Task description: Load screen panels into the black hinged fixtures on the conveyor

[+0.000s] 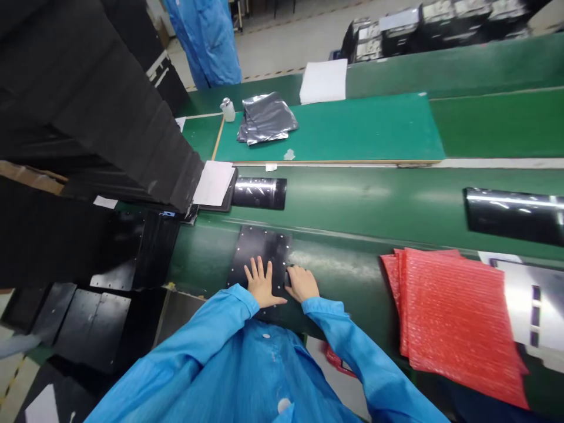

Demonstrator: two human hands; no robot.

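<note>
A matte black panel (259, 258) with several small holes around its border lies on a green mat-covered bench (352, 205). My left hand (262, 283) rests flat on the panel, fingers spread, holding nothing. My right hand (302, 283) sits at the panel's right edge, its fingers curled over a small dark tab (288, 278) on that edge. The tab is partly hidden by the fingers. Blue smock sleeves cover both of my arms and reach to the wrists.
A stack of red bubble bags (458, 323) lies to the right. Black foam sheets (92, 323) are stacked at the left. Farther back are silver anti-static bags (267, 117), a white bottle (228, 110) and white sheets (324, 80). A co-worker's blue smock (205, 41) stands beyond the bench.
</note>
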